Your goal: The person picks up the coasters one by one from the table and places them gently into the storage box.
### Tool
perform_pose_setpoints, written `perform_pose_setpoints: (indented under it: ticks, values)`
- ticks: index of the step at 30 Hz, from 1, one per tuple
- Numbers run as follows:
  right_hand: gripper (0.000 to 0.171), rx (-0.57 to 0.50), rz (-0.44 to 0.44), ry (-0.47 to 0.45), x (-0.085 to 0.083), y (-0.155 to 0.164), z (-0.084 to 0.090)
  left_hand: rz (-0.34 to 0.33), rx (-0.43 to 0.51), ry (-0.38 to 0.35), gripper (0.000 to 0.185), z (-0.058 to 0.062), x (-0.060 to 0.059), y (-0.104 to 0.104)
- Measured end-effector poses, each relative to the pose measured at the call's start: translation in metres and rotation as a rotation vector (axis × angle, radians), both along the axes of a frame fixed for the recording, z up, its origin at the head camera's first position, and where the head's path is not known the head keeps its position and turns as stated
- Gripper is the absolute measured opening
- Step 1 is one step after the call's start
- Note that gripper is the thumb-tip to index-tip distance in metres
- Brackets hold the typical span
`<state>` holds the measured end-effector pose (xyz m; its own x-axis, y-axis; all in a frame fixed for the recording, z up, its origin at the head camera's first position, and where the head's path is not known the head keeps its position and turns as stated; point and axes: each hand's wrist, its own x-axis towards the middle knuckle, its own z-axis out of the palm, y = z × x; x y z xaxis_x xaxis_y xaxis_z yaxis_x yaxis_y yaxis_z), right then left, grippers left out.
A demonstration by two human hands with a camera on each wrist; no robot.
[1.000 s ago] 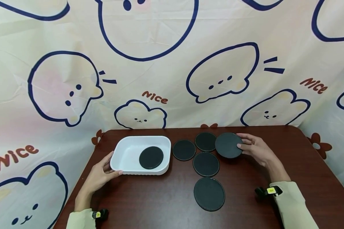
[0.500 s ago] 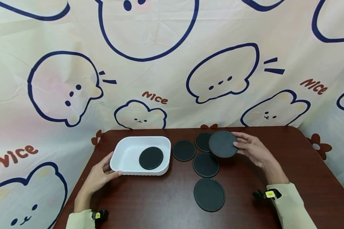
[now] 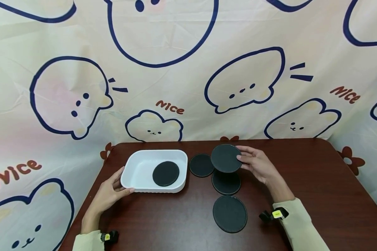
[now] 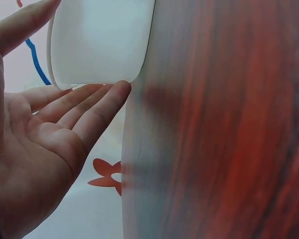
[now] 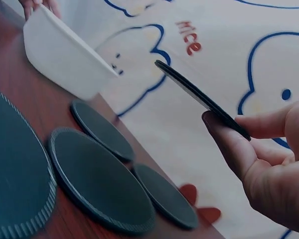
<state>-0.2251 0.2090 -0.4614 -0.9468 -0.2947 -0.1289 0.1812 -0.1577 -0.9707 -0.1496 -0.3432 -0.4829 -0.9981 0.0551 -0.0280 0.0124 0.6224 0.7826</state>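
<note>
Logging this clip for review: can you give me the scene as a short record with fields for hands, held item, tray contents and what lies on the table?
left hand: open, fingers resting against the near left corner of the white tray
right hand: pinches a black round mat by its edge, lifted off the table
tray contents: one black mat
on table: four more black mats right of the tray, one partly hidden under the held one

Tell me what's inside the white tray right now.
One round black coaster lies flat on the floor of the white tray, toward its right side. Nothing else shows in it; the near wall hides only a sliver of the floor.
</note>
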Motion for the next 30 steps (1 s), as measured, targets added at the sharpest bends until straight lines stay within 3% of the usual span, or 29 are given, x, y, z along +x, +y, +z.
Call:
perform_pose_setpoints:
  ticks: [13, 30]
  values:
    - [0.061, -0.062, 0.069, -0.01, -0.002, -0.067, -0.004, 0.013, -0.01, -0.009, 0.106, 0.0, 0.002, 0.001]
    - [0.057, -0.088, 0.046, -0.074, 0.003, -0.118, -0.005, 0.005, -0.013, 0.0, 0.105, 0.001, 0.0, 0.001]
